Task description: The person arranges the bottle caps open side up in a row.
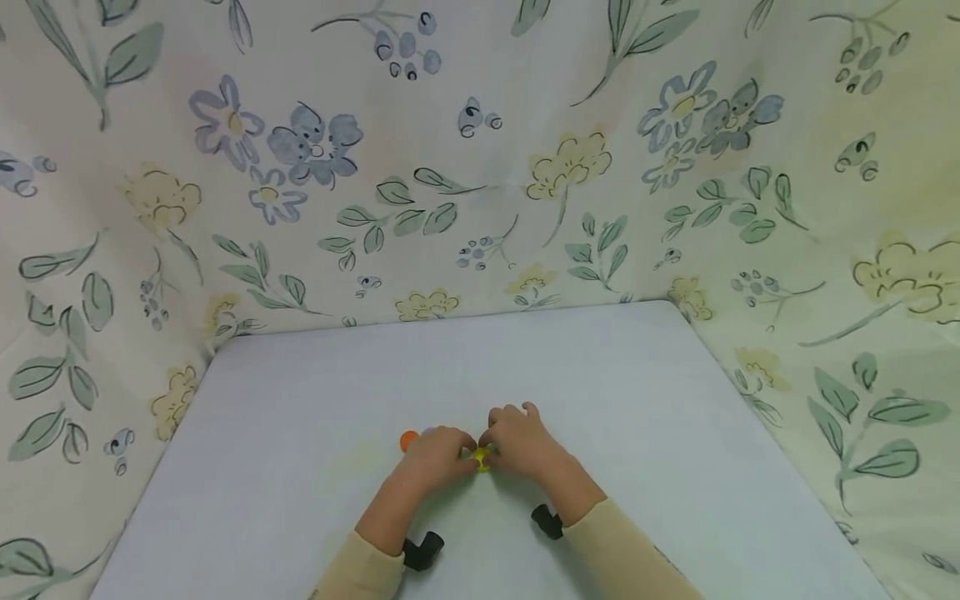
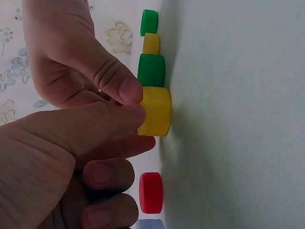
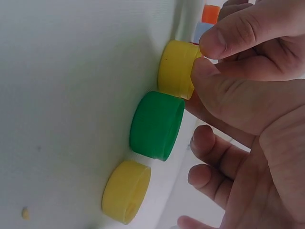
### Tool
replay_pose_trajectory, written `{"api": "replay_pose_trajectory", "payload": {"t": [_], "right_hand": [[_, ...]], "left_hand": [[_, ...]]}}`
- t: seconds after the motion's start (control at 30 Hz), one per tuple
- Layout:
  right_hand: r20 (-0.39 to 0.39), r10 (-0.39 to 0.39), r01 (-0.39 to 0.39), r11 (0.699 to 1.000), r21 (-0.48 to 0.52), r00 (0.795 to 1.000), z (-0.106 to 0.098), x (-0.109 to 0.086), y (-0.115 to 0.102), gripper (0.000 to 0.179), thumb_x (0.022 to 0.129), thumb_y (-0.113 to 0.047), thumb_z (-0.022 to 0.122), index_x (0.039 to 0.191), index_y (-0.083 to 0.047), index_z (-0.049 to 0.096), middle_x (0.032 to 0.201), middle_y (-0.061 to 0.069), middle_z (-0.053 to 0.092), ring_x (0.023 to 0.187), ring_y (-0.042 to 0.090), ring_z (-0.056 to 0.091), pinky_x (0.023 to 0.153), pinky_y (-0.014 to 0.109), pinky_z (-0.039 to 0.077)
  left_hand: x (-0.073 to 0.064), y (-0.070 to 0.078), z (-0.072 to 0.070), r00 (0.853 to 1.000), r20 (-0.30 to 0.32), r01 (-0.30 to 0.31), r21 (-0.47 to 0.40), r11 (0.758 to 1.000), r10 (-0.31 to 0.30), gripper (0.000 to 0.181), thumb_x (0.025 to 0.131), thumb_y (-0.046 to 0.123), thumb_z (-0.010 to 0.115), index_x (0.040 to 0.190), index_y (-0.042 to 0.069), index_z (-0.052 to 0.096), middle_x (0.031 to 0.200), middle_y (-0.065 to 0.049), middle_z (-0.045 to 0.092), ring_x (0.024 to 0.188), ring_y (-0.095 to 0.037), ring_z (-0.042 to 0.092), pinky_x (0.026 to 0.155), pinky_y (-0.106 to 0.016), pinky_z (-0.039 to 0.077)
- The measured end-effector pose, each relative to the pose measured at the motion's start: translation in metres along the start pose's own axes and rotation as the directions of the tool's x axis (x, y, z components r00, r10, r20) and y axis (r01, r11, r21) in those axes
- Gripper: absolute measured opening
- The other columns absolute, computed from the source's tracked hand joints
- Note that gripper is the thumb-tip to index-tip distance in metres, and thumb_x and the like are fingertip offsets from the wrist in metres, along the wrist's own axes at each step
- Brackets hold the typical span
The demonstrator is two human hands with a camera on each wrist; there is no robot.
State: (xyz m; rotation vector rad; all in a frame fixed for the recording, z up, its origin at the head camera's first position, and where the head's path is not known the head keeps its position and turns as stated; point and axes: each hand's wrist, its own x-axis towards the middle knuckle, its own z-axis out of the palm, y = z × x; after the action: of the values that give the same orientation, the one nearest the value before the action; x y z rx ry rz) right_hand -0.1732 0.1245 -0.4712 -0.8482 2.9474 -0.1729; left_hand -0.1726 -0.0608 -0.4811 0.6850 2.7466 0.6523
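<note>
Pinching one yellow cap [image 2: 159, 112] mid-table, its round axis upright, left hand [image 1: 437, 458] and right hand [image 1: 523, 442] each bend thumb and finger onto it. The left wrist view shows two green caps [image 2: 151, 70] rightward and one red cap [image 2: 151, 192] left; the right wrist view adds one orange cap [image 3: 210, 14] farther left.

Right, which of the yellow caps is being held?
The yellow cap held by the left hand and right hand; the other yellow cap sits untouched beyond the neighbouring green cap.
</note>
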Motion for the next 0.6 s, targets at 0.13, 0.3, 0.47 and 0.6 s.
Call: {"api": "replay_pose_trajectory", "payload": {"t": [0.13,0.3,0.47,0.6], "right_hand": [[-0.009,0.001,-0.001,1.000,-0.005,1.000,0.0003,-0.0012,-0.0014,0.016,0.090,-0.030,0.080,0.104,-0.024,0.083,0.096,-0.006,0.058,0.095,0.018,0.055,0.102,0.063,0.036],[-0.010,0.008,-0.008,1.000,-0.013,1.000,0.0022,-0.0013,-0.0004,0.016,0.089,-0.031,0.081,0.103,-0.024,0.084,0.095,-0.006,0.058,0.093,0.017,0.054,0.102,0.064,0.036],[-0.015,0.006,-0.006,1.000,-0.028,1.000,0.0026,-0.0008,0.0006,0.017,0.088,-0.036,0.082,0.101,-0.024,0.084,0.095,-0.006,0.059,0.092,0.017,0.054,0.102,0.064,0.037],[-0.021,0.002,-0.002,1.000,-0.021,1.000,0.0024,-0.0012,0.0009,0.019,0.087,-0.037,0.082,0.099,-0.023,0.084,0.094,-0.006,0.059,0.093,0.018,0.055,0.102,0.064,0.036]], "left_hand": [[0.0002,0.0017,0.0014,1.000,0.000,-0.013,0.004,1.000,0.013,0.026,0.091,0.023,0.077,0.112,0.008,0.078,0.077,0.006,0.064,0.063,-0.010,0.047,0.058,-0.029,0.040],[-0.0003,0.0042,0.0014,1.000,-0.005,-0.012,0.001,1.000,0.012,0.024,0.091,0.021,0.077,0.110,0.007,0.078,0.076,0.006,0.063,0.060,-0.010,0.046,0.054,-0.027,0.039],[0.0000,0.0047,0.0020,1.000,-0.005,0.003,0.002,1.000,-0.003,0.022,0.091,0.021,0.077,0.108,0.007,0.079,0.086,0.001,0.070,0.063,-0.009,0.049,0.056,-0.027,0.043],[-0.0002,0.0055,0.0011,1.000,0.001,0.008,-0.007,1.000,-0.008,0.022,0.091,0.020,0.077,0.108,0.007,0.078,0.092,-0.002,0.072,0.066,-0.010,0.052,0.058,-0.029,0.046]]}}
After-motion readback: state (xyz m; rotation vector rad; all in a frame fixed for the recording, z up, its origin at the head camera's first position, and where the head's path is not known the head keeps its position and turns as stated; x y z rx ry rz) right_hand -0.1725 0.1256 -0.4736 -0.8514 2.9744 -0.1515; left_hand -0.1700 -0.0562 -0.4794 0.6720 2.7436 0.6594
